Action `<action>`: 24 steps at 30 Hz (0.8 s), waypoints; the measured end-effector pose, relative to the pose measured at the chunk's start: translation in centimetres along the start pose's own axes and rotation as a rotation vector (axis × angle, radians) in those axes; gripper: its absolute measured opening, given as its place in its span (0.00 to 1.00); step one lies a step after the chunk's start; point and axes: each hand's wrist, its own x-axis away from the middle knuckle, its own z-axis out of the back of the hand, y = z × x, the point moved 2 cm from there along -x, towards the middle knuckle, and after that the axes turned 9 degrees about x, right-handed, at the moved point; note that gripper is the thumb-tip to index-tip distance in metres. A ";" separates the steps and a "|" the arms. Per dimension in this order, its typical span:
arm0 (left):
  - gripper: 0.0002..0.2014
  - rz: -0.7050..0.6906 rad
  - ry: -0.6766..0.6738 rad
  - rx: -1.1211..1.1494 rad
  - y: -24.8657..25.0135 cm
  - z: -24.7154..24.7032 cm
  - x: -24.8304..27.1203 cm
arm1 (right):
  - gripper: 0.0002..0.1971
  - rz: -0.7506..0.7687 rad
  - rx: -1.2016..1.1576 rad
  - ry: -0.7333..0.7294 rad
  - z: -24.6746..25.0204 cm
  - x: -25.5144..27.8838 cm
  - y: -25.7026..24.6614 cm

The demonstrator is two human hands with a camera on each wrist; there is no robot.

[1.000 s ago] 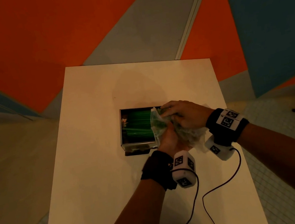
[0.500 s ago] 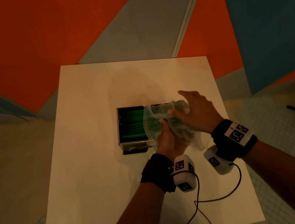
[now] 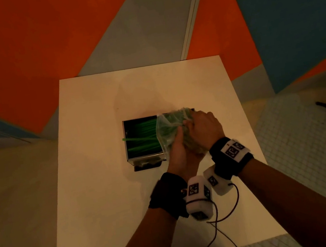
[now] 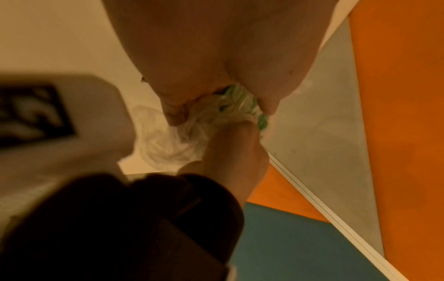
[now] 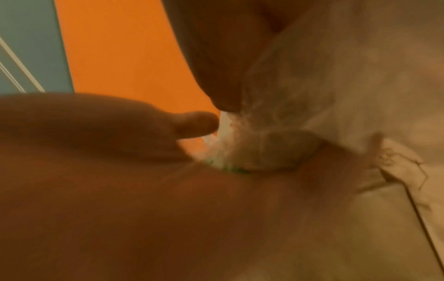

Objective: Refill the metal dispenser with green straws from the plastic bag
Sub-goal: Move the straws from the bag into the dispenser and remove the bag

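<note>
At the left, the metal dispenser (image 3: 142, 141) on the white table (image 3: 105, 194) already holds many green straws (image 3: 140, 134), one sticking out over its left wall. Over its right end, the left hand (image 3: 179, 152) and right hand (image 3: 203, 130) both grip the crumpled plastic bag (image 3: 169, 128). It still shows green inside, so I judge the emptying is not finished.

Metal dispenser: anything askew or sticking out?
Yes. One green straw lies crooked across the metal dispenser, its left tip poking past the left wall over the table, while the other straws lie inside.
</note>
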 end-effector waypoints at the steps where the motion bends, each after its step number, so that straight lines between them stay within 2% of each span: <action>1: 0.27 0.000 0.005 -0.089 0.2 0.2 1.1 | 0.18 0.006 -0.017 0.019 0.1 0.0 0.2; 5: 0.15 -0.014 0.020 -0.492 1.3 2.3 6.7 | 0.19 0.002 -0.036 0.052 -0.2 0.3 0.4; 7: 0.12 -0.123 0.034 -0.733 3.0 4.0 9.3 | 0.20 0.000 -0.057 0.068 -0.2 0.5 0.3; 8: 0.12 -0.268 0.087 -0.838 4.3 5.1 10.2 | 0.20 -0.007 -0.070 0.072 -0.2 0.7 0.3; 11: 0.11 -0.883 0.369 -1.065 9.3 7.1 10.7 | 0.22 -0.033 -0.089 0.070 0.0 1.0 0.3; 12: 0.09 -1.037 0.424 -1.123 10.7 7.0 10.2 | 0.22 -0.041 -0.096 0.069 0.0 1.1 0.2; 13: 0.09 -1.147 0.429 -1.194 11.8 6.6 9.1 | 0.23 -0.047 -0.109 0.069 -0.1 1.1 0.1; 14: 0.12 -1.200 0.393 -1.292 12.5 6.2 7.5 | 0.23 -0.053 -0.126 0.075 -0.2 1.0 0.0; 15: 0.15 -1.187 0.344 -1.399 12.8 5.8 5.7 | 0.23 -0.057 -0.145 0.082 -0.3 1.0 -0.2; 18: 0.21 -1.019 0.200 -1.626 11.9 4.8 1.3 | 0.24 -0.066 -0.231 0.115 -1.0 1.1 -0.7; 20: 0.24 -0.953 0.116 -1.749 10.8 5.3 -0.4 | 0.22 -0.073 -0.286 0.141 -1.2 1.2 -0.9; 24: 0.27 -0.855 0.074 -1.920 10.0 6.6 -1.5 | 0.21 -0.038 -0.311 0.165 -1.0 1.4 -0.3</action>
